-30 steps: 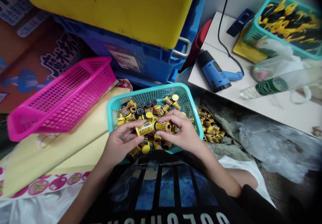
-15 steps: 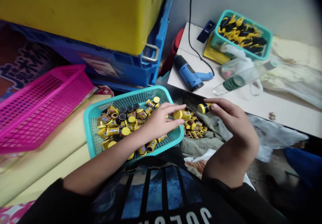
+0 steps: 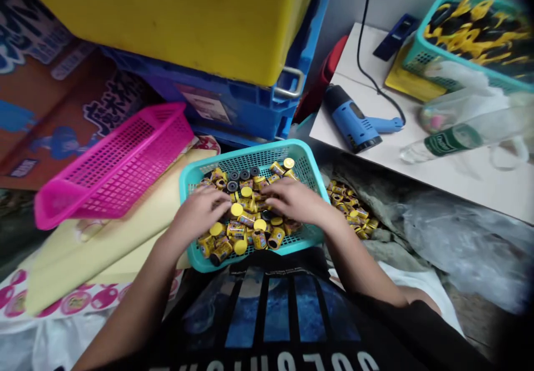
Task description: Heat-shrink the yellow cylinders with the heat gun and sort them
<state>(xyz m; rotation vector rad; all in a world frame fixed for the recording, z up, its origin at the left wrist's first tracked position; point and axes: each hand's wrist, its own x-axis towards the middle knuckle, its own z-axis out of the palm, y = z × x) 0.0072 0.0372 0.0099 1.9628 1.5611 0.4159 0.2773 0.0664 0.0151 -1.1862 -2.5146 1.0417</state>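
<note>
A turquoise plastic basket (image 3: pixel 311 162) rests against my lap, full of small yellow printed bottles (image 3: pixel 236 229) with yellow caps and black ring-shaped parts (image 3: pixel 245 175). My left hand (image 3: pixel 203 208) reaches into the basket's left side, thumb and fingers apart over the bottles; some fingertips are hidden among them. On the right side of the pile, my right hand (image 3: pixel 295 198) has its fingers spread and touching bottles near the middle. I see nothing lifted in either hand.
More yellow bottles (image 3: pixel 352 209) lie in a cloth-lined space right of the basket. A white table (image 3: pixel 375 176) holds a blue heat gun (image 3: pixel 350 120), a plastic bottle (image 3: pixel 453 140) and another turquoise basket (image 3: pixel 413 54). At left are a pink basket (image 3: pixel 120 165) and stacked crates (image 3: pixel 237 112).
Both hands have moved into the basket and apart from each other. The yellow bottle by my left hand and the yellow-and-black piece in my right hand are no longer held. The view has shifted left.
</note>
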